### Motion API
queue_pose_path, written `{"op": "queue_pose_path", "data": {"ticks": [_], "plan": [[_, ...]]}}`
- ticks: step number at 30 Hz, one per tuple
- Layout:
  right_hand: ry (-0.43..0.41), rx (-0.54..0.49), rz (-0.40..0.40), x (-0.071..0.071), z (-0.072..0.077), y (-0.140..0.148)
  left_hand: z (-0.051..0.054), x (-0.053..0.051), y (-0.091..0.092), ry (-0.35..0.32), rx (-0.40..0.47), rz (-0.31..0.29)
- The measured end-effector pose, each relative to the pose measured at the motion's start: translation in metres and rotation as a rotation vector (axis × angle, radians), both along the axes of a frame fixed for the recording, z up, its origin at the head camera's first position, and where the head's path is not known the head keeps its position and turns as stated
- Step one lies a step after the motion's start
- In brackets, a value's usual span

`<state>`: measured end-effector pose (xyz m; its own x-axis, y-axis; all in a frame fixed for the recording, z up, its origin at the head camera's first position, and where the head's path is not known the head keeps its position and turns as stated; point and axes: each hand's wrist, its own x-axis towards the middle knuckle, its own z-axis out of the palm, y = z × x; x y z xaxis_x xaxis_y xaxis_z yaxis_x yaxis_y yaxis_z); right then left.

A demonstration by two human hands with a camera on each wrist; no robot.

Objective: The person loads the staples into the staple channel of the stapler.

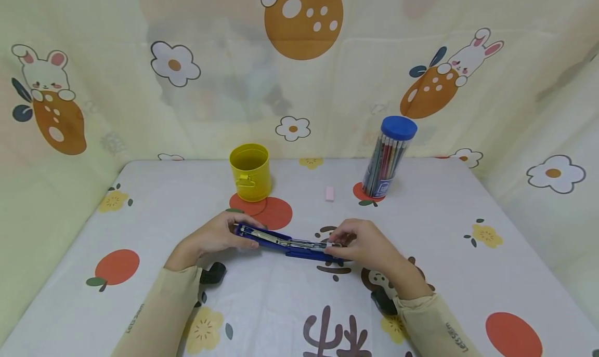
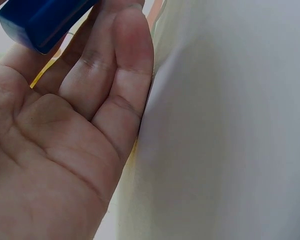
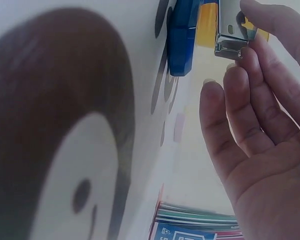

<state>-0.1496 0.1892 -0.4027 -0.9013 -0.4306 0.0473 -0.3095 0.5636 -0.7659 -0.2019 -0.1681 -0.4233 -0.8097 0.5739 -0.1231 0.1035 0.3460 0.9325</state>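
A dark blue stapler (image 1: pixel 276 241) is spread wide open above the table, its metal inside facing up. My left hand (image 1: pixel 219 237) grips its left part between thumb and fingers. In the left wrist view only a blue end (image 2: pixel 42 22) of it shows beyond the palm. At the other end, my right hand (image 1: pixel 367 245) pinches the metal staple channel between thumb and fingertips. The right wrist view shows that channel (image 3: pixel 231 25) standing apart from the blue stapler arm (image 3: pixel 182 47). Whether staples lie inside is too small to tell.
Behind the left hand stands a yellow bucket-shaped cup (image 1: pixel 251 177). A small pink eraser-like block (image 1: pixel 329 194) lies behind the stapler. Farther right is a clear tube of pencils (image 1: pixel 386 162) with a blue lid (image 1: pixel 399 128). A patterned curtain (image 1: pixel 224 102) rises at the table's back edge.
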Motion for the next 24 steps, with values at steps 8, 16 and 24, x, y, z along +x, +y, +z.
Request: {"op": "queue_pose_path", "data": {"ticks": [8,16,24], "plan": [[0.003,0.034,0.009,0.0003,0.0001,-0.0032,-0.0012,-0.0007,-0.0007,0.002,0.012,-0.011],[0.002,0.087,-0.003,0.0011,0.0005,-0.0068,-0.0001,-0.0003,0.0005,-0.008,0.019,-0.007],[-0.016,0.1,-0.017,0.0013,0.0005,-0.0092,-0.0008,-0.0005,-0.0002,-0.011,0.011,-0.005]]}}
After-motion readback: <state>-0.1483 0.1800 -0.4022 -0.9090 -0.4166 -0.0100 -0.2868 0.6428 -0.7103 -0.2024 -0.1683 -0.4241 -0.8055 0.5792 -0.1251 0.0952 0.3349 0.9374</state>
